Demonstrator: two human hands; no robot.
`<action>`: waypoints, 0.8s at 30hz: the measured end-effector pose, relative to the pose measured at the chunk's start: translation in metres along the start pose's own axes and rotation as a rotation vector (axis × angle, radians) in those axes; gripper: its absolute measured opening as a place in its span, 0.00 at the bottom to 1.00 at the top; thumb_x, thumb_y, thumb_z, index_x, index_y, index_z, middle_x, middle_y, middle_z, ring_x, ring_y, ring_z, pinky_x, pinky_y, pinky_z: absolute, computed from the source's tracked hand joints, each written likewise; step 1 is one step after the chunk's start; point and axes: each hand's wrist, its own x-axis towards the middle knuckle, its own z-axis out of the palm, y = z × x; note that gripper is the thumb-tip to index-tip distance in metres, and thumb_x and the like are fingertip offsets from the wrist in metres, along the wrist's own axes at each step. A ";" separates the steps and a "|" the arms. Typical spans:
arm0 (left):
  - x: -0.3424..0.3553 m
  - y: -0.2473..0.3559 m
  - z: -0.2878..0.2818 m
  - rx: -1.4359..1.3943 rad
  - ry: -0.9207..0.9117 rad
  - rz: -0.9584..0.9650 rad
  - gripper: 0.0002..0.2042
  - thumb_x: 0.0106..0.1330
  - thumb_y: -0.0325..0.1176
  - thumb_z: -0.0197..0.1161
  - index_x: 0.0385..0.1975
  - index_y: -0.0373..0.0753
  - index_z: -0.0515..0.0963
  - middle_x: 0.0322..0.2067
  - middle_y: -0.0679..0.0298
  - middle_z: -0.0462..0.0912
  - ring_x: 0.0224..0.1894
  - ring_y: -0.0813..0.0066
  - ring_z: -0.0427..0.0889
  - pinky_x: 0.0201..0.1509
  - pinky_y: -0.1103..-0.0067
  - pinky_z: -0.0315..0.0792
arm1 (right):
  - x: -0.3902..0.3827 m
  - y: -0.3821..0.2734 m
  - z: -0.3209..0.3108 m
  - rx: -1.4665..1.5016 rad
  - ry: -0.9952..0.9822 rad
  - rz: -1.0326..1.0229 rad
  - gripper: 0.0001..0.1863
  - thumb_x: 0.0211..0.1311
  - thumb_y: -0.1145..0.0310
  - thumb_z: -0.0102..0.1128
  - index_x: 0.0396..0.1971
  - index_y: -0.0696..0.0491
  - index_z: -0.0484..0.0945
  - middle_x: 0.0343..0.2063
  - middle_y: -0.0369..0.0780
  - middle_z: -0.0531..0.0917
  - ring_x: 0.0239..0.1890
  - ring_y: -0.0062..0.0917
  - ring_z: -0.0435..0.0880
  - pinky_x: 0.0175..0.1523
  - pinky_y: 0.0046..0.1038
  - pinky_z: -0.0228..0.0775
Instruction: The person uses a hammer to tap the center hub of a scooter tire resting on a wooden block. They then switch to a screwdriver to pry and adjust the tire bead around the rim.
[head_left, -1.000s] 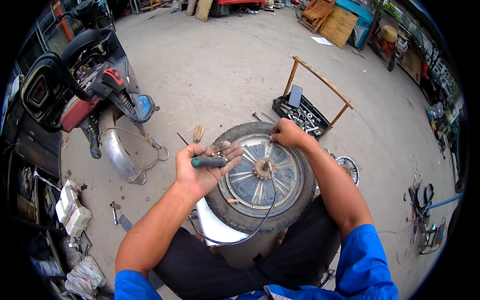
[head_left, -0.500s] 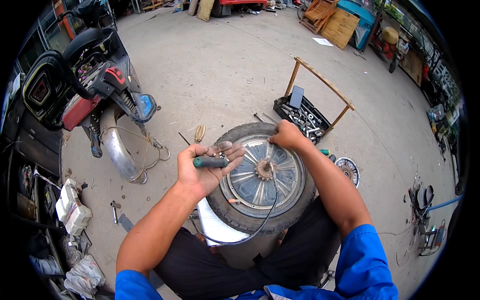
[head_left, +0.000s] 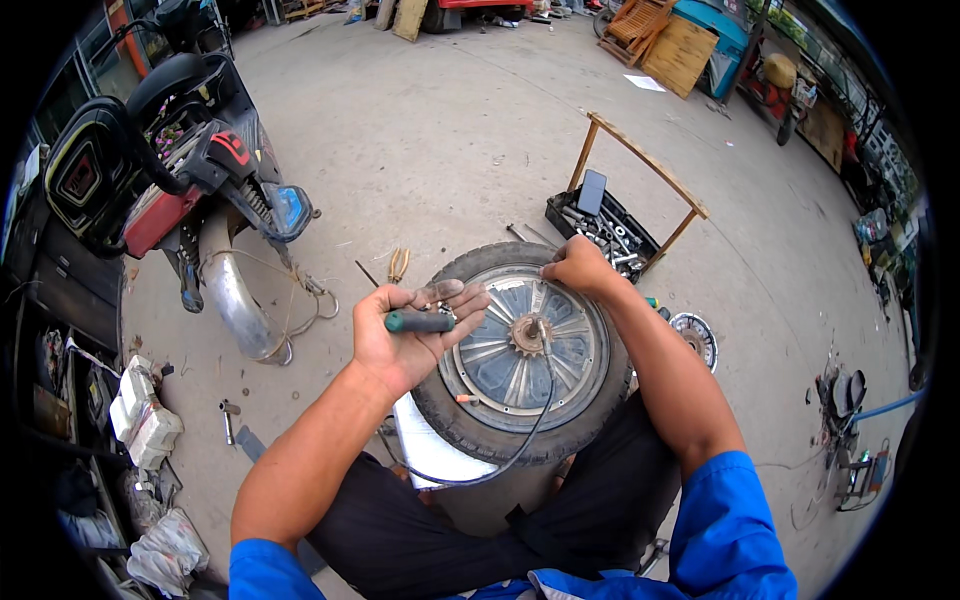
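at the centre of the frame the wheel (head_left: 520, 355) lies flat on the person's lap, hub up. the left hand (head_left: 405, 335) hovers over its left rim, palm up, fingers loosely curled around a green-handled screwdriver (head_left: 420, 321) whose long axis runs left-right, pointing toward the hub. the right hand (head_left: 578, 268), fingers closed, grips the tyre's upper edge.

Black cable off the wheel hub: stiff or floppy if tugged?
The black cable hangs in one smooth loop below the tyre, so probably springy, not limp. One end joins the hub, so a tug would likely drag against the wheel.
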 end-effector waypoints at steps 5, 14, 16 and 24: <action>0.000 0.000 0.001 -0.004 0.006 -0.005 0.25 0.58 0.34 0.47 0.48 0.15 0.71 0.61 0.29 0.69 0.68 0.34 0.69 0.74 0.52 0.65 | -0.002 -0.004 0.005 -0.065 0.014 -0.054 0.20 0.44 0.61 0.75 0.34 0.61 0.88 0.36 0.54 0.88 0.42 0.45 0.89 0.51 0.38 0.80; 0.000 0.001 -0.001 -0.030 0.013 0.006 0.24 0.58 0.33 0.48 0.47 0.15 0.71 0.62 0.29 0.68 0.68 0.34 0.68 0.75 0.51 0.64 | -0.010 -0.023 0.008 -0.260 0.063 -0.019 0.16 0.48 0.64 0.69 0.33 0.61 0.86 0.40 0.55 0.87 0.47 0.49 0.86 0.53 0.45 0.79; -0.001 0.002 -0.001 -0.029 0.009 0.009 0.24 0.58 0.33 0.48 0.48 0.15 0.70 0.61 0.29 0.68 0.68 0.34 0.68 0.75 0.51 0.64 | -0.012 -0.027 0.009 -0.291 0.060 -0.021 0.15 0.49 0.65 0.68 0.34 0.60 0.86 0.40 0.55 0.87 0.47 0.49 0.86 0.53 0.45 0.79; 0.000 0.002 -0.003 -0.034 -0.001 0.007 0.25 0.58 0.33 0.48 0.48 0.15 0.70 0.61 0.29 0.68 0.68 0.34 0.68 0.75 0.51 0.64 | -0.016 -0.032 0.010 -0.375 0.063 -0.040 0.15 0.51 0.66 0.65 0.36 0.59 0.86 0.41 0.54 0.87 0.48 0.48 0.86 0.54 0.44 0.79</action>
